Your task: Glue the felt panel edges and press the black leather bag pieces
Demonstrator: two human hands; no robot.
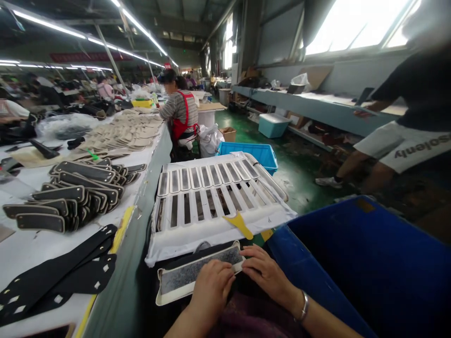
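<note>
A long grey panel (197, 278) with a raised cream edge lies across my lap. My left hand (213, 284) grips its near edge towards the right, fingers bent and pressed together. My right hand (266, 270) holds the panel's right end with curled fingertips, close beside the left fingers; the thumbs are hidden. Just beyond the panel is a slatted rack covered in white cloth (176, 241), with a row of similar grey pieces with pale edges (195, 178) along its far side. A yellow forked tool (241, 225) rests on the rack's near edge.
On the left, a white table (127, 188) carries piles of dark trimmed pieces (81, 188) and black straps with white patches (59, 267). A large blue bin (338, 263) stands at my right. One person in a red apron (186, 112) sits ahead; another person (416, 108) is at right.
</note>
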